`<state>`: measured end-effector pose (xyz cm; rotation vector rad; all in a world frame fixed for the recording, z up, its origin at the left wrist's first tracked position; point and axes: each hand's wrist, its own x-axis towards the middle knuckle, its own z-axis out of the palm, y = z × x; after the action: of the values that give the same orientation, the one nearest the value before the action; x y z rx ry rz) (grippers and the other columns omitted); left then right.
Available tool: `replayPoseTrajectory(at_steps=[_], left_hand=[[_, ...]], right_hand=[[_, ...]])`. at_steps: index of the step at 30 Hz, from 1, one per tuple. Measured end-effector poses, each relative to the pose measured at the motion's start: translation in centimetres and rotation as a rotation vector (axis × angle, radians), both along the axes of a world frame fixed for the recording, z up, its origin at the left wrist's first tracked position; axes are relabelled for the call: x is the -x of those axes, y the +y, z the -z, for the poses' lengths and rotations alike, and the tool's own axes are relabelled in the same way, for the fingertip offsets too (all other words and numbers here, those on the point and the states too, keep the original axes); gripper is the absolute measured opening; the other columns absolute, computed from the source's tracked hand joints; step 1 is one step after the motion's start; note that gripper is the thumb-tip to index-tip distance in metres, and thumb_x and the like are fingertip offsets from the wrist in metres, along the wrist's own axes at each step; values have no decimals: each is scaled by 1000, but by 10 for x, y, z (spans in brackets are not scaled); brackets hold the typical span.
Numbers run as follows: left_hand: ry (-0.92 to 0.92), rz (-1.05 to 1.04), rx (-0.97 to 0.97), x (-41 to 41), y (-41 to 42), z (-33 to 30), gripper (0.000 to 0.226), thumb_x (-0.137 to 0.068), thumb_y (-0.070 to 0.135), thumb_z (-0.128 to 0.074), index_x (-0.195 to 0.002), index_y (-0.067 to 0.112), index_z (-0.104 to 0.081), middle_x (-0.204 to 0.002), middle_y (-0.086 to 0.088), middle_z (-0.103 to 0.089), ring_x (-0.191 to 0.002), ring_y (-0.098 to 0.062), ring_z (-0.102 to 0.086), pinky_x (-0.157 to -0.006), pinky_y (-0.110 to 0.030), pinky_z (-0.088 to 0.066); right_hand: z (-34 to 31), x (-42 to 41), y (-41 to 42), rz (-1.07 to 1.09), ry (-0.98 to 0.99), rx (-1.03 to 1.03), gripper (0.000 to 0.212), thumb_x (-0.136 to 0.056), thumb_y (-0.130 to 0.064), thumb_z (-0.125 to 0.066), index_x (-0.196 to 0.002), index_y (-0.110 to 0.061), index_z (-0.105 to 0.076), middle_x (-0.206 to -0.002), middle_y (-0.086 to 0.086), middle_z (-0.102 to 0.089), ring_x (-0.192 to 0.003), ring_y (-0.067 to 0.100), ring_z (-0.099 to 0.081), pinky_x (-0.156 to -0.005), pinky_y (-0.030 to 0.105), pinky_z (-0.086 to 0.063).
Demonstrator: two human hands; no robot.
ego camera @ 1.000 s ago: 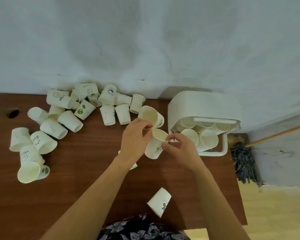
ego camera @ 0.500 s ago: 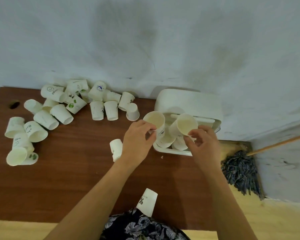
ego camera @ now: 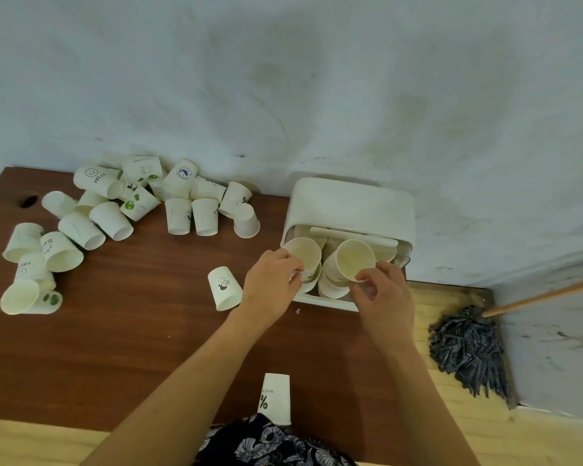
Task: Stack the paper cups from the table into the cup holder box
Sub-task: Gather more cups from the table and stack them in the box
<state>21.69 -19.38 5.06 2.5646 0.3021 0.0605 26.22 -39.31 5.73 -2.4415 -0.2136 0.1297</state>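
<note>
The white cup holder box [ego camera: 350, 203] stands at the table's far right, its open front facing me with several paper cups inside. My left hand [ego camera: 271, 280] grips one paper cup [ego camera: 304, 253] at the box's left side, mouth towards me. My right hand [ego camera: 381, 290] pinches the rim of a second paper cup [ego camera: 354, 258] over a stack at the box's right side. Many loose white cups [ego camera: 115, 203] lie heaped at the table's far left.
One printed cup [ego camera: 224, 292] lies just left of my left hand. Another cup [ego camera: 275, 398] lies at the near table edge by my lap. A dark mop [ego camera: 468, 348] rests on the floor to the right. The brown table [ego camera: 132, 331] meets the wall behind.
Both hands have carried their cups rightward from the table's middle into the box opening. The camera has shifted, so the near cup now lies closer to my lap.
</note>
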Motion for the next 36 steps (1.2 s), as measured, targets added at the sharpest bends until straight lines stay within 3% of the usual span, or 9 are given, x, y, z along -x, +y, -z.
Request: replayPoseTrajectory(at_steps=[7, 12, 17, 22, 27, 29, 31, 33, 36], left_hand=[[52, 18, 18, 4, 0, 9, 18, -91, 21, -62, -107, 20, -69, -111, 8, -62, -96, -13, -52, -77, -28, -47], [-17, -11, 45, 12, 4, 10, 25, -90, 23, -63, -115, 20, -64, -119, 8, -55, -89, -10, -52, -76, -27, -50], [-69, -96, 28, 33, 22, 14, 16, -90, 20, -63, -105, 18, -67, -106, 5, -62, -88, -8, -57, -74, -23, -49], [63, -155, 9, 68, 37, 28, 9, -90, 24, -62, -98, 23, -66, -104, 6, -67, -96, -11, -61, -79, -23, -44], [197, -172, -21, 103, 52, 50, 15, -90, 24, -60, -102, 21, -68, -108, 2, -66, -96, -16, -60, -71, -24, -41], [249, -183, -13, 115, 59, 61, 15, -88, 24, -60, -101, 22, -67, -107, 4, -62, -94, -17, -59, -73, -28, -44], [296, -192, -7, 125, 65, 70, 16, -87, 24, -61, -102, 22, -66, -108, 6, -59, -94, -17, -59, -75, -30, -47], [323, -195, 6, 132, 70, 77, 18, -87, 24, -61, -103, 23, -66, -110, 6, -57, -94, -17, -59, -76, -31, -48], [322, -185, 30, 138, 76, 81, 18, -86, 23, -61, -103, 22, -66, -111, 6, -57, -95, -18, -58, -77, -31, -47]], right_hand=[[1, 2, -2, 2, 27, 116, 15, -86, -29, -71, -99, -23, -68, -125, -8, -52, -90, 10, -56, -62, 20, -36], [2, 10, 4, -3, 95, 102, 34, -88, -30, -68, -122, -29, -64, -137, -9, -49, -112, 13, -54, -85, 31, -49], [-1, 24, 16, 8, -56, -39, 14, -89, -20, -65, -103, -22, -66, -111, -9, -61, -85, 5, -58, -68, 13, -41], [12, 55, 36, -169, 50, -91, 10, -92, -19, -64, -99, -23, -68, -94, -12, -65, -82, 2, -60, -71, 19, -52], [52, 94, 53, -357, 379, 107, 23, -91, -25, -62, -113, -30, -63, -112, -9, -62, -96, 4, -59, -85, 26, -51], [70, 110, 56, -509, 518, 201, 43, -87, -27, -67, -128, -35, -55, -133, -6, -52, -118, 14, -52, -95, 30, -47], [85, 127, 59, -663, 643, 281, 73, -79, -25, -74, -141, -41, -40, -155, -5, -25, -140, 25, -26, -107, 45, -39], [97, 143, 62, -786, 692, 407, 96, -73, -19, -79, -148, -45, -25, -162, -10, 2, -147, 28, 0, -111, 61, -30], [114, 159, 68, -754, 705, 459, 102, -73, -13, -80, -151, -42, -20, -162, -10, 12, -148, 31, 7, -111, 61, -30]])
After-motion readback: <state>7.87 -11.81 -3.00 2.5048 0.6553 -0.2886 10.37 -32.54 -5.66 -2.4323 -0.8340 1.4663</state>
